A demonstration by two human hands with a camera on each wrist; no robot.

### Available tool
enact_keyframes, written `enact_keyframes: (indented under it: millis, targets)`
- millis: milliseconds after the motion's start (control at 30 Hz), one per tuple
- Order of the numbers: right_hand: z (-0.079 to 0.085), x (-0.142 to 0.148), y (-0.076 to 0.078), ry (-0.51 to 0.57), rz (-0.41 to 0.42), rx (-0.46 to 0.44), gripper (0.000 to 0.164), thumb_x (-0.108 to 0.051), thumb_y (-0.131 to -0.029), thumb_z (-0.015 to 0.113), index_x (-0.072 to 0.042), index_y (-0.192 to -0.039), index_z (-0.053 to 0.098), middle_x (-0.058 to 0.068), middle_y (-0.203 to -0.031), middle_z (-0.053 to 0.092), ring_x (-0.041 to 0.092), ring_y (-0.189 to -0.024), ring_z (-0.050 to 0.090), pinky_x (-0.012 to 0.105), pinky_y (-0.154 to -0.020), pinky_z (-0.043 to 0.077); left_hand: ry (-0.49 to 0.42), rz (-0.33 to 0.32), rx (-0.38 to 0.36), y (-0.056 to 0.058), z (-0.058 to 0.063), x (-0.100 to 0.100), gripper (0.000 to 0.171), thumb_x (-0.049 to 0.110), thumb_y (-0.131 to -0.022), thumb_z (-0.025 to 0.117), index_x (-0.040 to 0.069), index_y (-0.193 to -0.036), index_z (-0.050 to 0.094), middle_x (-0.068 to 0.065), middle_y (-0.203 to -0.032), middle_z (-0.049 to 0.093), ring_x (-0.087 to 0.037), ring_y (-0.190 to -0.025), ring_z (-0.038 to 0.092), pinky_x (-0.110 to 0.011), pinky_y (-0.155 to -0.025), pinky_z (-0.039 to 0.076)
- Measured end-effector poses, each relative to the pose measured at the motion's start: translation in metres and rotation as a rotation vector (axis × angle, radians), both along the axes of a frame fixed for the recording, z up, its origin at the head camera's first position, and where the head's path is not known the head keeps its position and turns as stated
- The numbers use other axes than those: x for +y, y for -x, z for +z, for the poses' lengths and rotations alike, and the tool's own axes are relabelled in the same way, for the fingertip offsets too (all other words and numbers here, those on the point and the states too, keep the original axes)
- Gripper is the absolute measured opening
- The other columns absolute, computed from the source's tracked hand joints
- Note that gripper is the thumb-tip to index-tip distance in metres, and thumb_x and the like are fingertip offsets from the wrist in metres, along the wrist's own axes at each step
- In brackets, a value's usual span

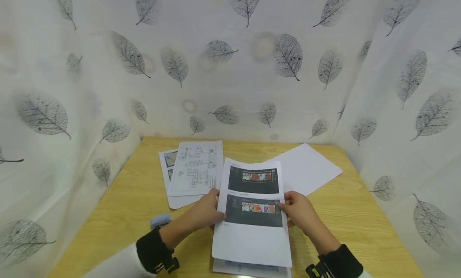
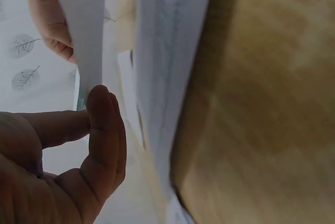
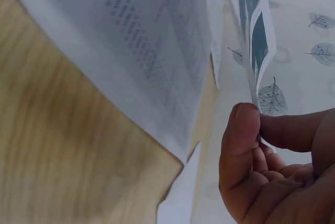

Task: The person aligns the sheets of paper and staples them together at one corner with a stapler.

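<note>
Both hands hold up a printed sheet of paper (image 1: 252, 240) with two dark screenshots on it, over the front middle of the table. My left hand (image 1: 203, 214) pinches its left edge between thumb and fingers, as the left wrist view also shows. On the opposite edge, my right hand (image 1: 299, 212) pinches the sheet, thumb on the printed face. Beneath the raised sheet lies another printed paper (image 3: 152, 41), mostly hidden in the head view, where only its lower edge sticks out.
A sheet with line drawings (image 1: 196, 170) overlaps a paper with pictures (image 1: 176, 202) at the back left. At the back right rests a blank white sheet (image 1: 306, 166). The wooden table (image 1: 119, 226) meets a leaf-patterned curtain (image 1: 230, 90) on three sides.
</note>
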State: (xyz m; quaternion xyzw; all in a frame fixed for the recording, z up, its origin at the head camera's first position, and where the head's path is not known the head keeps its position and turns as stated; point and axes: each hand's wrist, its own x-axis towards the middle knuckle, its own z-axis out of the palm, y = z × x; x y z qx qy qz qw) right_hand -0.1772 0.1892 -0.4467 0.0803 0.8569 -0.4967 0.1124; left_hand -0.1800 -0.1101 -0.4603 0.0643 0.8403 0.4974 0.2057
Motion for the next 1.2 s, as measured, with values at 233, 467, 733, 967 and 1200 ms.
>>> enact_keyframes:
  millis: [233, 467, 733, 967, 1200]
  targets:
    - [-0.015, -0.001, -0.002, -0.172, 0.022, 0.007, 0.028, -0.005, -0.094, 0.068, 0.005, -0.119, 0.06, 0.013, -0.094, 0.06, 0.021, -0.074, 0.061, 0.036, -0.051, 0.057, 0.071, 0.016, 0.02, -0.01, -0.018, 0.007, 0.077, -0.004, -0.081, 0.078, -0.007, -0.145, 0.035, -0.013, -0.089, 0.068, -0.021, -0.064, 0.069, -0.036, -0.048, 0.058]
    - [-0.027, -0.005, 0.001, -0.246, 0.024, -0.016, 0.027, -0.005, -0.092, 0.071, 0.004, -0.115, 0.061, 0.012, -0.091, 0.057, 0.02, -0.07, 0.058, 0.029, -0.049, 0.053, 0.161, 0.01, 0.025, -0.011, -0.022, 0.008, 0.075, 0.0, -0.08, 0.08, -0.008, -0.142, 0.039, -0.013, -0.088, 0.065, -0.022, -0.058, 0.066, -0.034, -0.046, 0.056]
    - [-0.038, -0.006, 0.003, -0.377, 0.065, 0.046, 0.023, -0.008, -0.088, 0.075, 0.001, -0.104, 0.062, 0.009, -0.087, 0.061, 0.021, -0.074, 0.056, 0.03, -0.057, 0.046, 0.215, -0.017, 0.04, -0.008, -0.032, 0.005, 0.065, 0.002, -0.08, 0.08, -0.008, -0.134, 0.045, -0.011, -0.085, 0.061, -0.022, -0.053, 0.064, -0.033, -0.044, 0.054]
    - [-0.043, -0.006, 0.005, -0.458, 0.096, 0.069, 0.021, -0.011, -0.088, 0.076, -0.001, -0.101, 0.063, 0.006, -0.082, 0.061, 0.021, -0.072, 0.054, 0.032, -0.06, 0.044, 0.246, -0.033, 0.052, -0.013, -0.029, 0.006, 0.054, 0.002, -0.081, 0.078, -0.008, -0.125, 0.048, -0.012, -0.085, 0.06, -0.023, -0.054, 0.063, -0.034, -0.044, 0.053]
    - [-0.045, -0.006, 0.004, -0.565, 0.134, 0.09, 0.02, -0.014, -0.088, 0.076, -0.001, -0.097, 0.064, 0.004, -0.078, 0.06, 0.02, -0.068, 0.053, 0.033, -0.058, 0.043, 0.349, -0.047, 0.104, -0.013, -0.028, 0.009, 0.056, 0.006, -0.08, 0.079, -0.005, -0.128, 0.052, -0.01, -0.09, 0.06, -0.02, -0.061, 0.061, -0.033, -0.046, 0.051]
